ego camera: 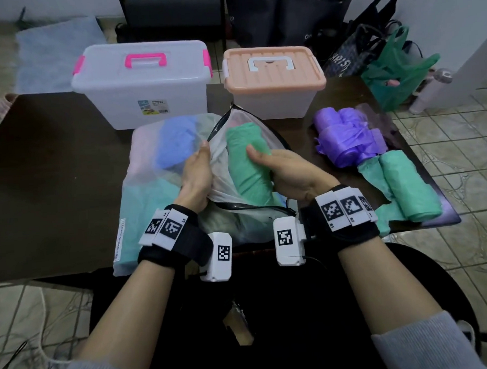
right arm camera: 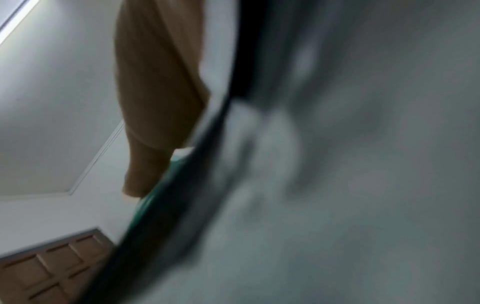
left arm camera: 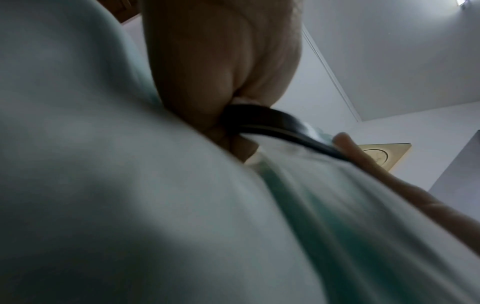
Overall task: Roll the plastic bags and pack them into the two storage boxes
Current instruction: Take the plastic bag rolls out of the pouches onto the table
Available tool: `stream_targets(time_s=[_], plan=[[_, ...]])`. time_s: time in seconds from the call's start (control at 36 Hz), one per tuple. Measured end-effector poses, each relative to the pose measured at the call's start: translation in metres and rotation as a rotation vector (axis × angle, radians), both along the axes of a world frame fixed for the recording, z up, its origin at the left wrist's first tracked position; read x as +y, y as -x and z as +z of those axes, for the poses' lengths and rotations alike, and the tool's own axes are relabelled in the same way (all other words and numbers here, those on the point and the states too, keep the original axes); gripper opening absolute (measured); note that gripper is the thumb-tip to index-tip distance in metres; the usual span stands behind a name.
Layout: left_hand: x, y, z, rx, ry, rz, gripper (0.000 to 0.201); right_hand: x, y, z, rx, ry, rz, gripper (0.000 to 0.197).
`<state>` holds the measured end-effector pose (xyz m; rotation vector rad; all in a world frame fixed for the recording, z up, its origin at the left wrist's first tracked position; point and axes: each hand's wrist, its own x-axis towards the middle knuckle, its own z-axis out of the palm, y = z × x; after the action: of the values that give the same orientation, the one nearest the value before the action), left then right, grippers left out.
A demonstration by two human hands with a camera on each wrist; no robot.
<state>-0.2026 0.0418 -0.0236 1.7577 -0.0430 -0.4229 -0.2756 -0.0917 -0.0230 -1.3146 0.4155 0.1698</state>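
Observation:
A translucent zip bag with a black rim lies on the dark table, stuffed with blue, teal and green plastic bags. My left hand pinches the black rim and holds the opening up. My right hand reaches into the opening and grips a green roll of bags, thumb on top. Behind stand the clear box with pink handle and the peach-lidded box, both with lids on. Purple rolls and green rolls lie at the right.
The green rolls lie close to the table's right front corner. On the tiled floor at the right are a green carrier bag, a bottle and dark bags. A blue mat lies at the back left.

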Motion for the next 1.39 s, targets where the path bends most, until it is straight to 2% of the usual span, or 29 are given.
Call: stream_targets(time_s=[0.06,0.11,0.19,0.28,0.36,0.42,0.47,0.61,0.72,0.89,1.03,1.14,1.28,1.39], plan=[[0.0,-0.001,-0.001,0.002,0.0,0.001,0.05,-0.001,0.0,0.005,-0.095,-0.133,-0.142,0.039],[0.001,0.001,0.001,0.022,-0.005,0.002,0.051,-0.005,0.0,0.012,-0.187,-0.244,-0.348,0.043],[0.001,0.0,0.0,0.044,0.008,0.012,0.052,-0.022,0.007,0.028,-0.283,-0.239,-0.604,0.047],[0.001,-0.001,-0.001,0.043,0.0,0.013,0.051,-0.048,0.024,0.044,-0.299,-0.008,-0.801,0.049],[0.0,-0.001,-0.002,0.036,-0.011,0.01,0.051,-0.076,0.048,0.045,-0.18,0.384,-0.911,0.067],[0.0,-0.001,-0.002,0.027,-0.021,0.003,0.051,-0.091,0.065,0.042,-0.04,0.707,-0.9,0.07],[0.0,-0.002,-0.004,0.024,-0.016,-0.007,0.049,-0.104,0.083,0.033,0.093,0.939,-0.868,0.059],[-0.001,-0.001,-0.005,-0.005,-0.036,-0.006,0.05,-0.121,0.109,-0.001,0.375,1.198,-0.814,0.072],[-0.003,-0.003,-0.007,0.006,-0.023,-0.013,0.048,-0.123,0.116,-0.027,0.522,1.299,-0.743,0.075],[-0.004,-0.002,-0.009,-0.025,-0.034,-0.01,0.041,-0.118,0.11,-0.046,0.589,1.436,-0.651,0.071],[-0.003,-0.001,-0.006,0.003,-0.008,-0.005,0.046,-0.113,0.107,-0.056,0.647,1.563,-0.641,0.072],[-0.003,-0.001,-0.006,-0.035,-0.016,-0.006,0.045,-0.114,0.108,-0.058,0.704,1.511,-0.612,0.087],[-0.003,-0.002,-0.008,-0.018,-0.002,-0.005,0.044,-0.123,0.109,-0.06,0.79,1.432,-0.504,0.07],[-0.003,-0.002,-0.008,-0.009,-0.006,-0.01,0.044,-0.128,0.107,-0.058,0.84,1.398,-0.5,0.068]])
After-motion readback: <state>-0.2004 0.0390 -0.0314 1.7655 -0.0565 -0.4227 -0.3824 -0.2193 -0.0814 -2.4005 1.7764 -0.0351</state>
